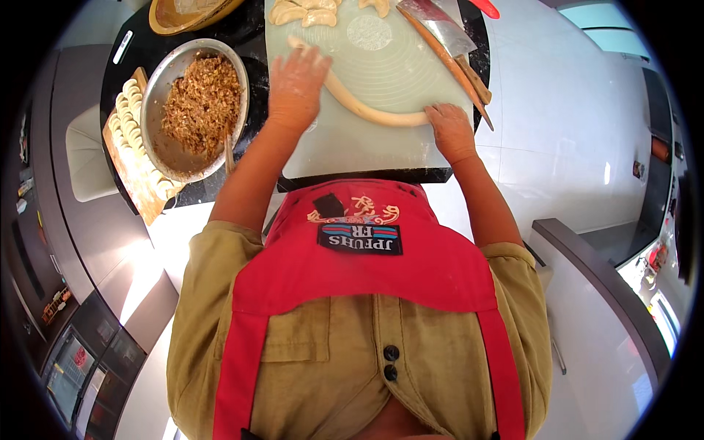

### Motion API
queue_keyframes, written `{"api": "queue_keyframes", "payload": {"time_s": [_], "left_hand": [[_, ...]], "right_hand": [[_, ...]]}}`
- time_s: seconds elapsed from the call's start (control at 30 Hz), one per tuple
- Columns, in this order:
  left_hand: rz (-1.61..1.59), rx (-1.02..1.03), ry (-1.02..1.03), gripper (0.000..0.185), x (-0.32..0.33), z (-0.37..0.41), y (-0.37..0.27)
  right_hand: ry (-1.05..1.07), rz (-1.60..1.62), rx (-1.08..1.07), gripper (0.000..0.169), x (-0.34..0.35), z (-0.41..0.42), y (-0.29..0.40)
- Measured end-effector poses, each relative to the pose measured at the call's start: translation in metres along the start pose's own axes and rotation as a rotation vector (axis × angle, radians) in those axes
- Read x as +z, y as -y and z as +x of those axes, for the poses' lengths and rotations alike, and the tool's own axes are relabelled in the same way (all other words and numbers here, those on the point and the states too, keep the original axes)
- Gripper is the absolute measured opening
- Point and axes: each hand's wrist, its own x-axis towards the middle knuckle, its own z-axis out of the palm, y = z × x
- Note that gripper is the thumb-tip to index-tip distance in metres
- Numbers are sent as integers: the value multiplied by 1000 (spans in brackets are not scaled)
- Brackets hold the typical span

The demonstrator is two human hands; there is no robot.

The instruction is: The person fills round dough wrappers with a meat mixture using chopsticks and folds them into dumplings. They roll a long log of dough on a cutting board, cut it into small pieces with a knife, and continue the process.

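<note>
A long, curved dough rope (pixel 379 114) lies on a pale green, flour-dusted silicone mat (pixel 352 148) in front of me. My left hand (pixel 300 85), slightly blurred, is laid over the rope's left part with its fingers spread; a short tip of dough shows beyond the fingertips. At the opposite end, my right hand (pixel 451 132) has its fingers curled over the rope, thumb hidden. Several formed dumplings (pixel 308 12) rest at the mat's far left, and another dough piece (pixel 375 6) is at its far edge.
Left of the mat, a metal bowl (pixel 147 104) holds minced filling (pixel 203 104) and a utensil. Beside it, dumplings (pixel 127 118) cover part of a wooden board (pixel 146 190). A tapered rolling pin (pixel 440 52) and a cleaver (pixel 440 25) lie along the right edge. A yellow-brown bowl (pixel 165 25) stands far left.
</note>
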Motion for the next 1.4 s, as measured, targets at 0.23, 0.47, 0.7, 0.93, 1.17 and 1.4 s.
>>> {"api": "queue_keyframes", "payload": {"time_s": [0.23,0.47,0.7,0.93,1.17,1.4], "left_hand": [[-356,209,93,39,54,-23,-57],[-269,141,135,22,38,-72,-27],[-237,-72,348,35,-14,-104,-31],[-383,-163,251,59,21,-78,-68],[-385,-286,241,55,27,-65,-88],[-309,-400,284,56,35,-38,-108]], "right_hand": [[-2,-79,119,29,-2,-14,-13],[-13,-80,103,26,-2,20,7],[-11,-183,255,39,-29,36,-10],[139,-206,529,41,-33,42,-71],[212,-89,387,53,-3,53,-127],[305,-90,526,52,-50,70,-111]]}}
